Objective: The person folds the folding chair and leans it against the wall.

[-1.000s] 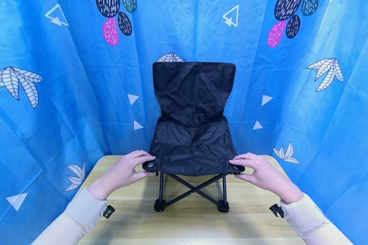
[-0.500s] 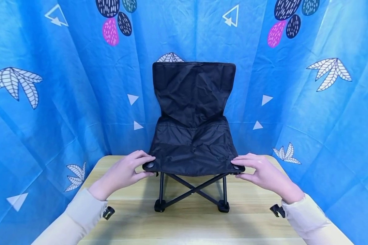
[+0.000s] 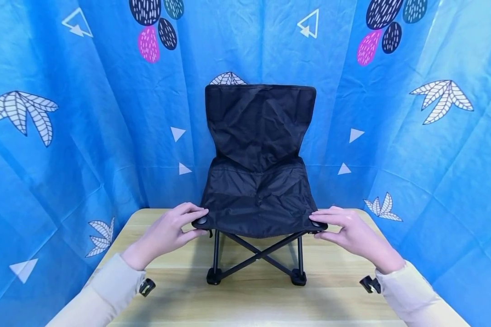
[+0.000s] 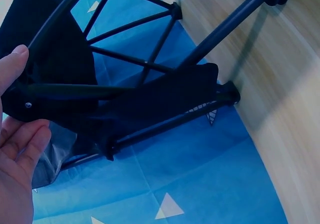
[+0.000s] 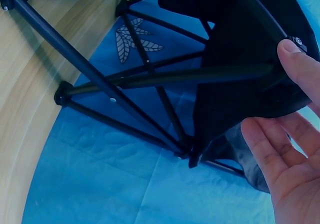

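Note:
A black folding camp chair [image 3: 258, 204] stands unfolded, backrest away from me, on thin crossed legs [image 3: 257, 257]. My left hand [image 3: 169, 231] pinches its left front seat corner, fingers on top and thumb below. At the opposite front corner my right hand [image 3: 349, 231] does the same, fingertips beside the round corner cap. From underneath, the left wrist view shows the left thumb [image 4: 12, 66] against the dark corner joint. The right thumb [image 5: 300, 66] lies by a screw on the frame in the right wrist view.
The chair's black feet [image 3: 214, 276] rest on a pale wooden table [image 3: 253, 304] with rounded far corners. Blue patterned curtains [image 3: 159, 118] hang close behind and along both sides. Black clips [image 3: 147, 287] show near both cuffs.
The right hand's fingertips have slid very slightly outward on the corner. The whole head view has shifted a little; the chair and left hand otherwise stay in place.

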`<state>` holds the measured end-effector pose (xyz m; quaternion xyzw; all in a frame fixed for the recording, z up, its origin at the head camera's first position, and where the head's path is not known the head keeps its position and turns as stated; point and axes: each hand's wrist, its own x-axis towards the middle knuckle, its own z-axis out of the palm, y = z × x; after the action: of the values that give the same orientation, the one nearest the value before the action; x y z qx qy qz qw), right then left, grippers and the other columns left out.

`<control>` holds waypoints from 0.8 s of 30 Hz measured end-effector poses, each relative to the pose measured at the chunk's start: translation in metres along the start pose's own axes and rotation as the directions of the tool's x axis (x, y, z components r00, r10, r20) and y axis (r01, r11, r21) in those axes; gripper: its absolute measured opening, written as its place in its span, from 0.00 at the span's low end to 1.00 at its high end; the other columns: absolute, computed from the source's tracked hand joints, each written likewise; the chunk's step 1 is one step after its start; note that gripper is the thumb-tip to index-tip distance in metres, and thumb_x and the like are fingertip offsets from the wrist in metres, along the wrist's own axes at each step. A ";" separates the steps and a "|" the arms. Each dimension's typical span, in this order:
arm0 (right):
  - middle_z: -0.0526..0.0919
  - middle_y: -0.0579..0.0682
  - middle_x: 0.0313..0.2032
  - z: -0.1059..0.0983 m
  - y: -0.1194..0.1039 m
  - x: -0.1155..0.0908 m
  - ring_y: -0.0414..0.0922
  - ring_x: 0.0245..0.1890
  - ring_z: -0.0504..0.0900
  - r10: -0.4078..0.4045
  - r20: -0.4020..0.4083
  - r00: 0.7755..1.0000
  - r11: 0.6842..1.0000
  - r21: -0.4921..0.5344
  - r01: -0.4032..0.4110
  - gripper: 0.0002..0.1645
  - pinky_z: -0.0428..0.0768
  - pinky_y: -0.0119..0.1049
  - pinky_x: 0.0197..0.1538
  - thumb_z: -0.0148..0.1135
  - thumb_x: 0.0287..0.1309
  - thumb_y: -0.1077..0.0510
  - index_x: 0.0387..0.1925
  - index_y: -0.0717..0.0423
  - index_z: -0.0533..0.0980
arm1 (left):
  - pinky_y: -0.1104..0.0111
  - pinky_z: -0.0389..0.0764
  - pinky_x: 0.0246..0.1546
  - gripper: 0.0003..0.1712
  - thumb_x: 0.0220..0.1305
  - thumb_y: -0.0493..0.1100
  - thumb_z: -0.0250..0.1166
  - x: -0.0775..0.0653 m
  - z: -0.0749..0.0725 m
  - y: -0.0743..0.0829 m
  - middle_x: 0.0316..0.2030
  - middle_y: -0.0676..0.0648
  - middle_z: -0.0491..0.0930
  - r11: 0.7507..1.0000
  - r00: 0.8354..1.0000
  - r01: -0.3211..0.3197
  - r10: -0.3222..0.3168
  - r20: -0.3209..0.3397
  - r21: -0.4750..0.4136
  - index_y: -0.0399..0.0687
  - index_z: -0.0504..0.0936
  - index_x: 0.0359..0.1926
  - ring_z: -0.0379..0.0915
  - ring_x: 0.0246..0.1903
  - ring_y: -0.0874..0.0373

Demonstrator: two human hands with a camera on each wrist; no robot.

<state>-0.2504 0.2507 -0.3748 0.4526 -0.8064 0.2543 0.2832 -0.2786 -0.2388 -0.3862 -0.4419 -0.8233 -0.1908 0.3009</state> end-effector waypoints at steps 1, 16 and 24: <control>0.93 0.56 0.48 0.000 0.000 0.000 0.45 0.42 0.88 0.000 -0.004 1.000 1.000 0.010 0.000 0.36 0.81 0.23 0.42 0.85 0.37 0.74 0.54 0.58 0.89 | 0.72 0.88 0.37 0.34 0.49 0.39 0.88 0.001 0.000 0.000 0.48 0.45 0.87 1.000 1.000 -0.005 0.005 -0.006 -0.003 0.38 0.89 0.59 0.85 0.38 0.58; 0.93 0.57 0.49 0.004 -0.002 0.000 0.45 0.42 0.88 0.038 -0.060 0.997 0.999 0.037 -0.036 0.33 0.79 0.24 0.39 0.84 0.40 0.74 0.54 0.60 0.89 | 0.63 0.89 0.40 0.29 0.64 0.51 0.80 0.005 0.004 0.003 0.48 0.44 0.87 1.000 0.997 -0.026 0.027 -0.066 0.011 0.38 0.89 0.60 0.86 0.42 0.53; 0.93 0.58 0.47 0.007 -0.004 0.002 0.46 0.43 0.89 0.022 -0.093 0.995 0.999 0.049 -0.017 0.35 0.79 0.24 0.39 0.84 0.36 0.76 0.53 0.61 0.89 | 0.62 0.90 0.41 0.34 0.49 0.38 0.87 0.006 0.005 0.006 0.48 0.44 0.87 0.999 0.997 -0.011 0.014 -0.075 0.035 0.38 0.89 0.60 0.85 0.43 0.53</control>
<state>-0.2494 0.2429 -0.3773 0.4390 -0.7903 0.2971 0.3071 -0.2774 -0.2292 -0.3854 -0.4344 -0.8116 -0.1913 0.3406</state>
